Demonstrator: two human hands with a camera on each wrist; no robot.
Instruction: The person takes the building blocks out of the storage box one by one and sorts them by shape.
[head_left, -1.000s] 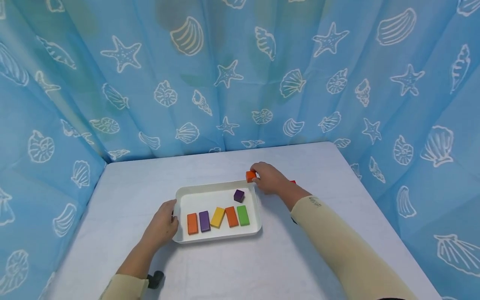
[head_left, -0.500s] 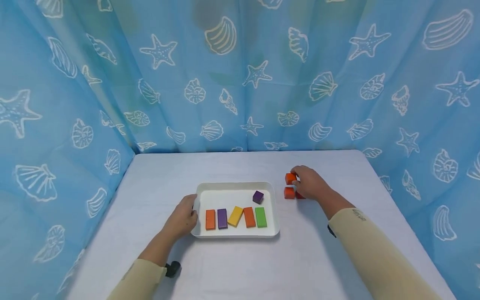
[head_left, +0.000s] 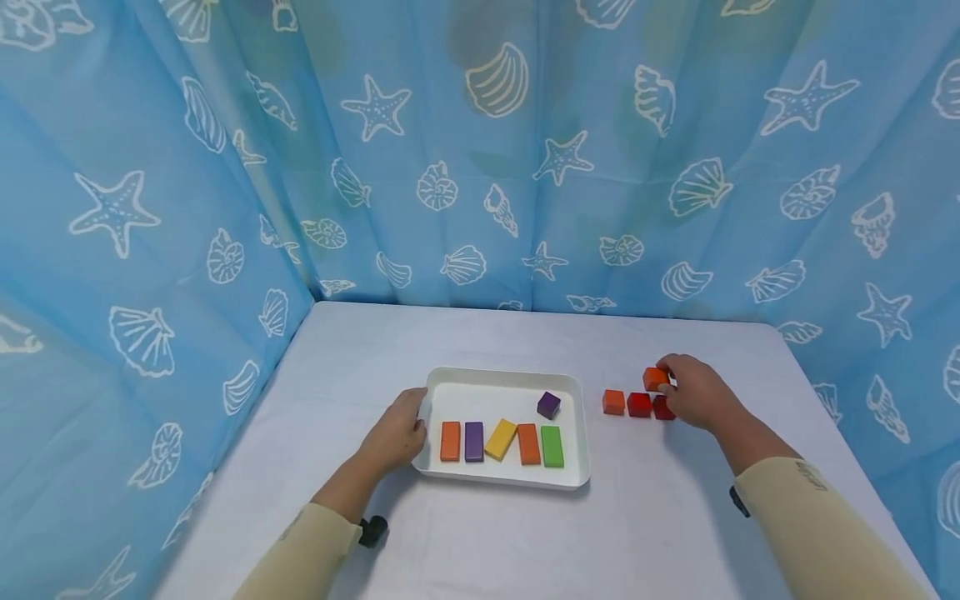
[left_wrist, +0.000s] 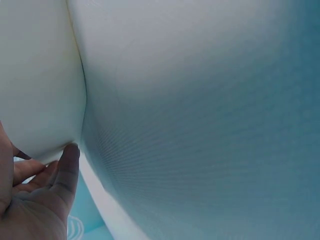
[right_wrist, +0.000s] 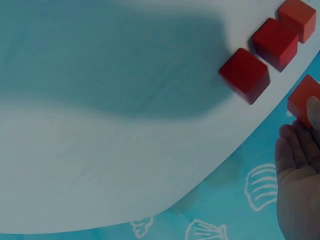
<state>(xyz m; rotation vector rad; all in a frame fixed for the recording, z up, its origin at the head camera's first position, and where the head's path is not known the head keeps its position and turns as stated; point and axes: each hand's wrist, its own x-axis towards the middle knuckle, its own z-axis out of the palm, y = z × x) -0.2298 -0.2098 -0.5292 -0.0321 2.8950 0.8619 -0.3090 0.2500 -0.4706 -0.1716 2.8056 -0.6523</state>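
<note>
two grips | right hand (head_left: 693,392) pinches orange cube (head_left: 654,378) | left hand (head_left: 396,433) holds tray (head_left: 504,379)

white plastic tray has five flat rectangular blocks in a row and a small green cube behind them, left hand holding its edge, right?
Not quite: the small cube in the white plastic tray is purple, not green, as the head view shows. The rest holds: five flat rectangular blocks lie in a row in front of it, and the left hand holds the tray's left edge.
</note>
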